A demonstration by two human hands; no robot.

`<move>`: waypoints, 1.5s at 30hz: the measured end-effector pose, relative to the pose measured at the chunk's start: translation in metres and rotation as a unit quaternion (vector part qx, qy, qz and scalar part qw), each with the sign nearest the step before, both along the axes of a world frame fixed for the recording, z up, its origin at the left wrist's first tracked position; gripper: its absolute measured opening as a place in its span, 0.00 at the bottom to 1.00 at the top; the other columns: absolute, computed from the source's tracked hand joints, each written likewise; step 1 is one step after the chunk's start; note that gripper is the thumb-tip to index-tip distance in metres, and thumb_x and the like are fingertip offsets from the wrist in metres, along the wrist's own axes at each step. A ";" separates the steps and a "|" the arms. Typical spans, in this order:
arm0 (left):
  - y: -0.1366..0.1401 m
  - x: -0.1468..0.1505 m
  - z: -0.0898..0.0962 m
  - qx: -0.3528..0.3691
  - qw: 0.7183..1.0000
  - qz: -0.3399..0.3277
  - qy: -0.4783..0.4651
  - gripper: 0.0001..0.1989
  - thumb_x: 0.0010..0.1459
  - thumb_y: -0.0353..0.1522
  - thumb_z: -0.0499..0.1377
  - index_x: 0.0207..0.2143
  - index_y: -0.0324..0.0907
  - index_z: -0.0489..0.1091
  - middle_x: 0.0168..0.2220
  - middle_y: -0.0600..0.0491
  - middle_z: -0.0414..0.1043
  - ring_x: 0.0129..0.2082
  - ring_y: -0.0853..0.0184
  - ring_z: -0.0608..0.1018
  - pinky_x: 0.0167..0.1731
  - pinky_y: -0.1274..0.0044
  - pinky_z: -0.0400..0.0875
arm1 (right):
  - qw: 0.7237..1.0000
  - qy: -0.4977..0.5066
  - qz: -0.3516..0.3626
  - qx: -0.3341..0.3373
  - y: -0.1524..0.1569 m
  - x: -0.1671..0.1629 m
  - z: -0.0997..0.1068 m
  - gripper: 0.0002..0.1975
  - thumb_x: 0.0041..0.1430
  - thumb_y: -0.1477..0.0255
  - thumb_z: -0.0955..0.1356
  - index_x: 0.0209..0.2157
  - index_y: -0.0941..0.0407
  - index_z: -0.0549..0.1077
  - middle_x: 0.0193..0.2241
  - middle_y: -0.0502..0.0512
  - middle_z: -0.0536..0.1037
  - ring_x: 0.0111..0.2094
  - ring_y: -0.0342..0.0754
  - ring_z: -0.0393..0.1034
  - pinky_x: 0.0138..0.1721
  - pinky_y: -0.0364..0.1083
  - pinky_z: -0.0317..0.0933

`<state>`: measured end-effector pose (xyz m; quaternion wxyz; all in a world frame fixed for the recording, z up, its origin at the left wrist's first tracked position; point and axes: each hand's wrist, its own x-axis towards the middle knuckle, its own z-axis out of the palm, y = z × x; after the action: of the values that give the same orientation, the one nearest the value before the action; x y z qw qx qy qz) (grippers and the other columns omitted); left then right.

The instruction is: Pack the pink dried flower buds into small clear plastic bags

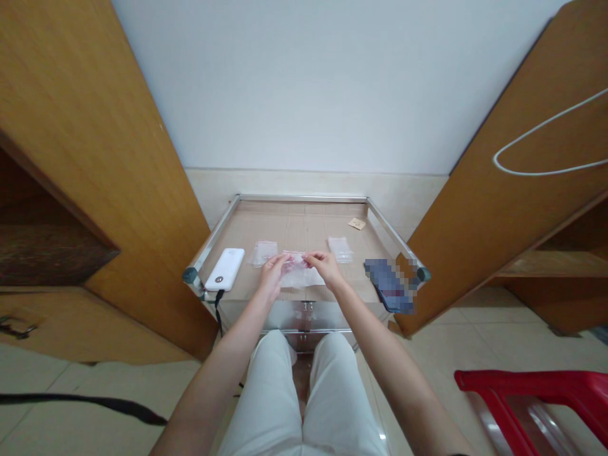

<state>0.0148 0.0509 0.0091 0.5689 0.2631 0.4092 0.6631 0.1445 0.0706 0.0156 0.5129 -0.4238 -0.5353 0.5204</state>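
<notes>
Between my two hands is a small clear plastic bag (295, 258), pinched near its upper edge, which has a pinkish line. My left hand (274, 271) grips its left side with thumb and finger, and my right hand (325, 266) grips its right side. Under the bag lies a whitish translucent sheet or larger bag (300, 277). A stack of clear plastic bags (264, 252) rests just left of my left hand. Another stack of clear bags (339, 249) lies beyond my right hand, to its right.
The cabinet top (304, 221) has a metal rim. A white power bank (225, 269) with a black cable sits at left; a blurred dark object (390, 285) lies at right. A small tan card (356, 223) is at the back. Wooden furniture flanks both sides; a red stool (536, 383) stands right.
</notes>
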 end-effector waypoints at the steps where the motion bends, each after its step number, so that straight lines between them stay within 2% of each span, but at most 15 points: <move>1: 0.000 0.001 0.000 -0.005 1.000 0.002 0.001 0.06 0.36 0.29 0.62 0.21 0.37 0.69 0.21 0.55 0.72 0.23 0.73 0.73 0.30 0.79 0.66 | 1.000 -0.001 -0.002 -0.002 0.000 0.000 0.000 0.10 0.37 0.66 0.69 0.18 0.59 0.72 0.15 0.50 0.70 0.18 0.40 0.60 0.24 0.41 0.55; 5: -0.002 0.000 0.002 -0.009 1.000 -0.012 0.020 0.06 0.36 0.30 0.61 0.21 0.37 0.69 0.20 0.54 0.71 0.23 0.72 0.73 0.28 0.79 0.66 | 1.000 -0.009 -0.006 -0.007 0.001 0.001 -0.002 0.09 0.37 0.66 0.68 0.17 0.59 0.71 0.15 0.49 0.70 0.18 0.40 0.60 0.24 0.41 0.55; 10: -0.003 -0.008 0.006 0.013 0.988 -0.131 0.085 0.08 0.36 0.32 0.62 0.21 0.37 0.70 0.22 0.52 0.72 0.23 0.70 0.73 0.25 0.79 0.65 | 1.000 -0.021 0.010 -0.018 0.003 0.002 -0.002 0.09 0.36 0.67 0.68 0.17 0.59 0.69 0.14 0.48 0.69 0.17 0.39 0.59 0.22 0.41 0.54; 12: -0.003 -0.009 0.008 0.021 0.979 -0.151 0.133 0.09 0.37 0.33 0.63 0.22 0.37 0.71 0.23 0.52 0.73 0.23 0.71 0.72 0.26 0.80 0.64 | 0.999 -0.027 0.019 -0.016 0.003 0.001 -0.001 0.09 0.37 0.66 0.67 0.17 0.59 0.68 0.14 0.47 0.68 0.17 0.38 0.59 0.22 0.40 0.54; 18: -0.003 -0.008 0.013 0.035 0.974 -0.118 0.189 0.08 0.38 0.33 0.63 0.22 0.37 0.72 0.23 0.51 0.73 0.24 0.70 0.72 0.27 0.79 0.64 | 0.998 -0.030 0.053 0.004 0.001 -0.005 0.002 0.10 0.39 0.66 0.66 0.20 0.59 0.68 0.15 0.47 0.69 0.18 0.38 0.60 0.22 0.40 0.54; 24: -0.002 -0.007 0.012 0.024 0.975 -0.099 0.196 0.05 0.37 0.30 0.63 0.21 0.38 0.73 0.21 0.52 0.73 0.23 0.71 0.71 0.26 0.80 0.63 | 0.998 -0.049 0.042 0.010 0.005 -0.007 -0.005 0.09 0.38 0.67 0.67 0.18 0.59 0.67 0.15 0.47 0.68 0.18 0.39 0.60 0.22 0.40 0.54; 31: 0.004 -0.010 0.010 -0.028 0.979 -0.141 0.142 0.07 0.34 0.31 0.65 0.19 0.36 0.73 0.20 0.50 0.73 0.20 0.70 0.71 0.26 0.77 0.63 | 0.999 -0.039 0.034 -0.005 0.004 -0.005 -0.004 0.09 0.37 0.66 0.67 0.19 0.59 0.69 0.15 0.47 0.69 0.18 0.39 0.60 0.21 0.40 0.53; 38: 0.004 -0.018 0.012 -0.050 0.972 -0.192 0.124 0.10 0.38 0.33 0.63 0.26 0.36 0.74 0.25 0.47 0.74 0.23 0.69 0.73 0.24 0.79 0.64 | 0.999 -0.024 0.010 -0.030 0.006 -0.005 -0.001 0.10 0.36 0.65 0.68 0.19 0.59 0.69 0.15 0.47 0.69 0.17 0.38 0.58 0.21 0.40 0.52; 45: 0.004 -0.018 0.022 -0.076 0.977 -0.169 0.106 0.06 0.41 0.30 0.62 0.23 0.35 0.73 0.22 0.48 0.74 0.20 0.71 0.73 0.23 0.80 0.64 | 1.000 -0.003 0.002 -0.018 0.006 -0.005 0.004 0.13 0.36 0.62 0.68 0.18 0.59 0.68 0.15 0.48 0.68 0.17 0.38 0.58 0.22 0.40 0.52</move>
<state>-0.0035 0.0544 0.0311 0.6439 0.3535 0.4661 0.4931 0.1398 0.0765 0.0195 0.5027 -0.4337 -0.5284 0.5291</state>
